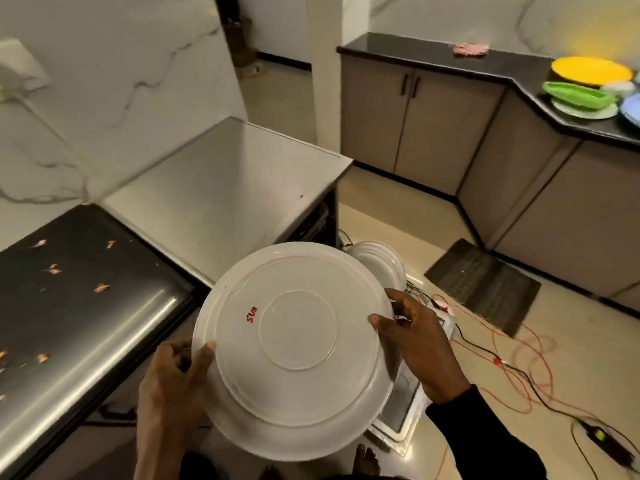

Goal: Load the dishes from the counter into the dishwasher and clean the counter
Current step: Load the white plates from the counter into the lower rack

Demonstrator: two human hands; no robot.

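Plate, big and white, is up in both hands with its underside facing us, red lettering showing: left hand clamps the lower-left rim with the thumb on top, right hand pinches the right rim. Just past the right fingertips, more white plates stand on edge. Beyond the left fingers, orange scraps dot the dark counter.
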